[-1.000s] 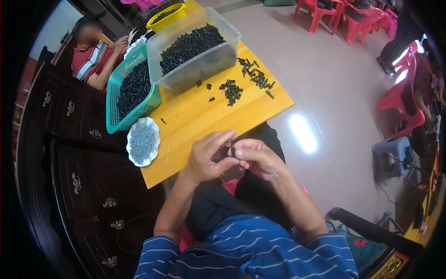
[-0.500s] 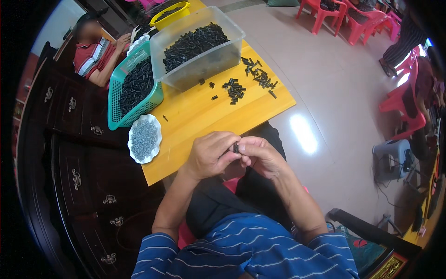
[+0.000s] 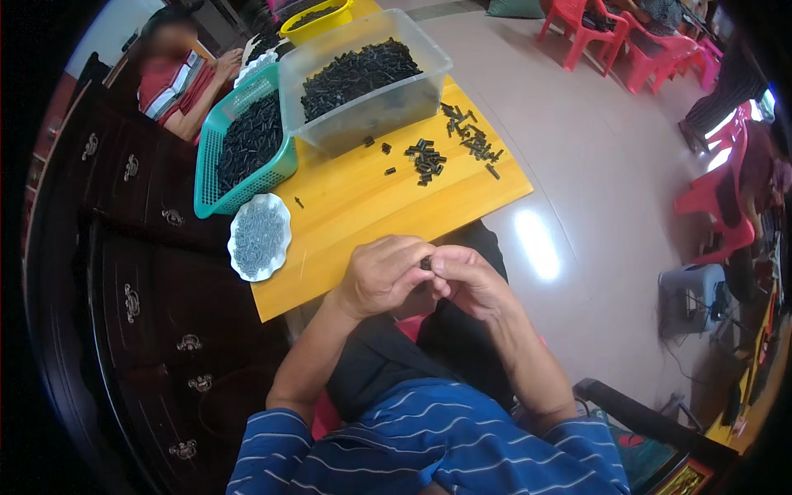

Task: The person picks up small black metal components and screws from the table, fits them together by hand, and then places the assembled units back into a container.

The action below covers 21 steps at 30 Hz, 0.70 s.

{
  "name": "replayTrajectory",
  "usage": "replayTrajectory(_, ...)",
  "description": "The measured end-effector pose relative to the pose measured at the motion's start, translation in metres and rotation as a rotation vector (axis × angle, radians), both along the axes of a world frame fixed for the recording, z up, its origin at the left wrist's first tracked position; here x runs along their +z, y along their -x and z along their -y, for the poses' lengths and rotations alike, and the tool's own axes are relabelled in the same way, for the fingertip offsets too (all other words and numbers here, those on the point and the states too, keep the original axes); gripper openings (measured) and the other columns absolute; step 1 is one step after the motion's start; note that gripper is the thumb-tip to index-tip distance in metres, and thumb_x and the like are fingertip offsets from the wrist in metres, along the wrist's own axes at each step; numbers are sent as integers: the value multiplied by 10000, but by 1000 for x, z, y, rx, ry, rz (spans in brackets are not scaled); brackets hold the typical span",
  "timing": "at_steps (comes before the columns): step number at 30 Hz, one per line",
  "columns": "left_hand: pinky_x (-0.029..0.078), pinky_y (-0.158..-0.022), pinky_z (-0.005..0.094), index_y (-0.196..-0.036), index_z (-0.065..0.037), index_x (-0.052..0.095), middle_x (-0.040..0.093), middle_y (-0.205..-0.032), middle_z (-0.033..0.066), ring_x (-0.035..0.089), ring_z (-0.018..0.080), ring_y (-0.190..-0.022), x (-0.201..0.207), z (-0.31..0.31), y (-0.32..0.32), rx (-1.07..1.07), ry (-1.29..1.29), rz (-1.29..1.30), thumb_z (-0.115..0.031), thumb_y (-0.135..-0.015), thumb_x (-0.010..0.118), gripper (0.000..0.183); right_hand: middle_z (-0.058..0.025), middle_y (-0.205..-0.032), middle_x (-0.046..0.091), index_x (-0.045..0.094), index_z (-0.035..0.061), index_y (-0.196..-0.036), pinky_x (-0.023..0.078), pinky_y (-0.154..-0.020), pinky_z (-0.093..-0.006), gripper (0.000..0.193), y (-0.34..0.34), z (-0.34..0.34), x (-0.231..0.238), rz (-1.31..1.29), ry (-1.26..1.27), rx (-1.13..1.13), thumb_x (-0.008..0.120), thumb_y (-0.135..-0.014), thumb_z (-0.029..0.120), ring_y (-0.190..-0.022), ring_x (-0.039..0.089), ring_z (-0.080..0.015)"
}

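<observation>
A small black cylindrical part [image 3: 426, 263] is pinched between my two hands, just off the near edge of the table. My left hand [image 3: 386, 276] is closed round its left side, and the thumb and finger of my right hand [image 3: 470, 279] grip it from the right. The fingers cover most of it. Beyond my hands, several like black parts [image 3: 426, 160] lie in a small heap on the yellow table [image 3: 346, 239]. A second, looser group of black parts [image 3: 472, 139] lies at the table's right corner.
A clear plastic bin [image 3: 371, 107] and a green basket [image 3: 289, 165] hold many black parts. A white scalloped dish [image 3: 285, 239] of small metal screws stands at the left edge. A yellow basin [image 3: 342, 16] stands farther back. A person [image 3: 177, 82] sits far left beside dark drawers [image 3: 148, 280].
The view has shifted slightly, so the table things sit a little further right. My hands keep hold of the black part, which now shows less between the fingers.
</observation>
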<state>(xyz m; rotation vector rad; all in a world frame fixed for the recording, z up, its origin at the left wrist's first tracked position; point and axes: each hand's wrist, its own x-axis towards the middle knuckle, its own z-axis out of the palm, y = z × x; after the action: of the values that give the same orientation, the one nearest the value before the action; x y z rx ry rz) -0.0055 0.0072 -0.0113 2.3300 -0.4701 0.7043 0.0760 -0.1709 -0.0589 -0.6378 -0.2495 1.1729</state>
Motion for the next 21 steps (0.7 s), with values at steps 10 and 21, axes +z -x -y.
replayTrajectory(10, 555, -741, 357, -1060, -43, 699, 706, -979, 121, 698, 296, -848, 3, -3, 6, -25, 29, -90, -132, -788, 785, 299, -3, -771, 629, 689, 19, -956, 449, -639, -222, 178, 0, -1, -1, 81, 65, 3, 674, -931, 194, -664, 556, -83)
replayTrajectory(21, 524, -684, 310, -966, -50, 722, 691, -847, 94, 674, 206, -756, 23, -25, 41, -17, 226, -353, -39, -845, 722, 122, -12, -804, 655, 684, 45, -1007, 474, -656, -216, 200, 15, -8, 1, 217, 214, 98, 719, -913, 217, -717, 602, -82)
